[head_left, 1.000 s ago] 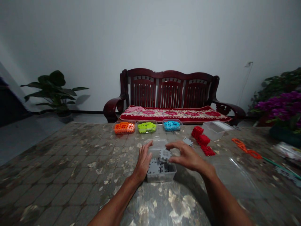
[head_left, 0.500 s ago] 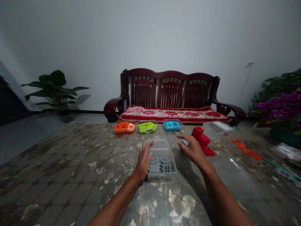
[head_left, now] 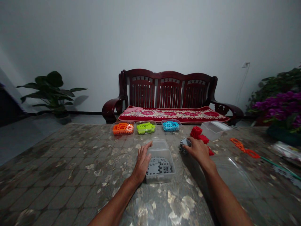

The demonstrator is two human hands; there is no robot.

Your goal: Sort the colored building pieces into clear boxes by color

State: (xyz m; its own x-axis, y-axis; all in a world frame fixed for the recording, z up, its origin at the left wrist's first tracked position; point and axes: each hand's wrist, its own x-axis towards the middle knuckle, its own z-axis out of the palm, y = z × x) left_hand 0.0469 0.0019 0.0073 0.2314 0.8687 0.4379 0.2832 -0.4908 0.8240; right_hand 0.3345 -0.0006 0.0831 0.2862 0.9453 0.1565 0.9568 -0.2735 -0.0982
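Observation:
A clear plastic box [head_left: 160, 179] holding grey toothed building pieces [head_left: 160, 164] stands in front of me. My left hand [head_left: 142, 160] rests against the box's left side, its fingers stretched out along the rim. To the right of the box, my right hand [head_left: 198, 150] has its thumb and fingers closed around a small stack of grey building pieces [head_left: 183, 146] just above or on the table; I cannot tell which. Partly behind that hand are red building pieces [head_left: 196, 131], piled up and half hidden by it.
Along the far edge stand boxes of orange pieces [head_left: 123, 128], green pieces [head_left: 145, 127] and blue pieces [head_left: 171, 126]. An open clear box [head_left: 213, 131] is at the back right. A clear lid [head_left: 235, 175] lies near my right forearm, with joined orange pieces [head_left: 244, 149] beyond it.
My right hand has come down slightly and its fingers have closed on the grey stack, which now shows more clearly. My left hand stays at the box. The view has shifted slightly.

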